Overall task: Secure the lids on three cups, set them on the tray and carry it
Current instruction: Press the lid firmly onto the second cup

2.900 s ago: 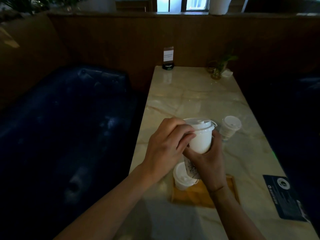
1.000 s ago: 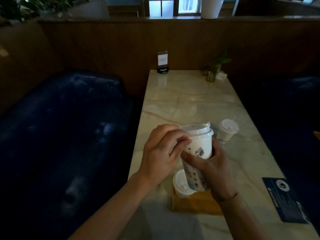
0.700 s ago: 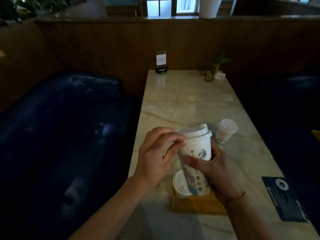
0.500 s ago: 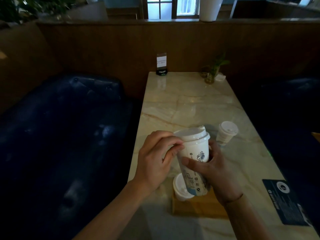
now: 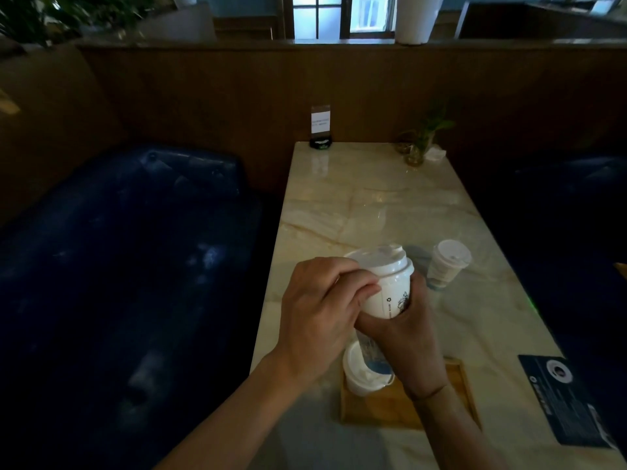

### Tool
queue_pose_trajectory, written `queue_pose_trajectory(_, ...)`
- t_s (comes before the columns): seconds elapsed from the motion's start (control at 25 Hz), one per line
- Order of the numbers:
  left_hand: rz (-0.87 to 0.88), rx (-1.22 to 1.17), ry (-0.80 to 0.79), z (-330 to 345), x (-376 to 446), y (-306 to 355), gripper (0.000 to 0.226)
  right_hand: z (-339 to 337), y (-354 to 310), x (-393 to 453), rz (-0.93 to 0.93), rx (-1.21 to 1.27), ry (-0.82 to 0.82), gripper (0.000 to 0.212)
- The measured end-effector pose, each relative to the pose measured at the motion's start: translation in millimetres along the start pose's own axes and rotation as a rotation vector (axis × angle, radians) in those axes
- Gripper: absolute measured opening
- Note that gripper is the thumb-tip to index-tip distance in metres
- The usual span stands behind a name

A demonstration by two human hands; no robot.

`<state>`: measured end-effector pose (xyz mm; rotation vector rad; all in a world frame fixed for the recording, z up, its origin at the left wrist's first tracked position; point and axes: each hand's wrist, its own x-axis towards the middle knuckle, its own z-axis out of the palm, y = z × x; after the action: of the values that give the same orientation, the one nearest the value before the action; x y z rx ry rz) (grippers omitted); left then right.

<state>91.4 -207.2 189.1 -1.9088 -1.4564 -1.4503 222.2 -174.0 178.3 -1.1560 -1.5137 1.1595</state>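
Pressing the lid onto the second cup, held in the air above the tray.

The right hand (image 5: 409,337) grips the cup (image 5: 388,293) by its body; the left hand (image 5: 322,313) pinches the lid (image 5: 378,261) rim. One lidded cup (image 5: 361,373) stands on the wooden tray (image 5: 441,407), another (image 5: 446,264) well apart on the marble worktop (image 5: 356,205). Next, probably: seat the rim all round, then set it down. A dim booth with a dark blue sofa (image 5: 129,252).

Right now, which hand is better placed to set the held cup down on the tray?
Right. The right hand grips the tall cup by its body, directly above the wooden tray. The left hand only pinches at the lid rim.
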Motion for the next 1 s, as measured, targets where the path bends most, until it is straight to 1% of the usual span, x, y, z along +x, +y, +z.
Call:
queue_pose_trajectory(0.16,-0.001,-0.025,0.004,-5.8,1.9,0.5,0.015,-6.6,-3.0,-2.6,0.026,0.032,-0.065,0.086)
queue_pose_trajectory(0.32,-0.030,-0.094,0.018,-11.1,1.7,1.7,0.018,-14.7,-6.8,-6.5,0.088,0.098,-0.120,0.079)
queue_pose_trajectory(0.48,-0.052,-0.196,0.003,-16.6,-1.1,1.3,0.013,-26.8,-8.5,-4.8,0.139,0.154,-0.238,0.076)
queue_pose_trajectory(0.64,-0.058,-0.258,0.001,-19.9,0.1,-3.6,0.016,-33.3,-9.7,-2.9,0.161,0.238,-0.312,0.070)
queue_pose_trajectory(0.72,-0.066,-0.274,0.003,-20.9,0.0,-6.4,0.017,-32.1,-8.7,-1.8,0.166,0.268,-0.335,0.074)
queue_pose_trajectory(0.84,-0.065,-0.271,0.006,-20.4,1.8,-8.7,0.014,-27.6,-5.6,0.7,0.189,0.267,-0.300,0.091)
queue_pose_trajectory(1.0,-0.065,-0.187,-0.014,-16.7,0.5,-11.3,0.013,-24.8,-6.4,5.2,0.133,0.195,-0.259,0.096)
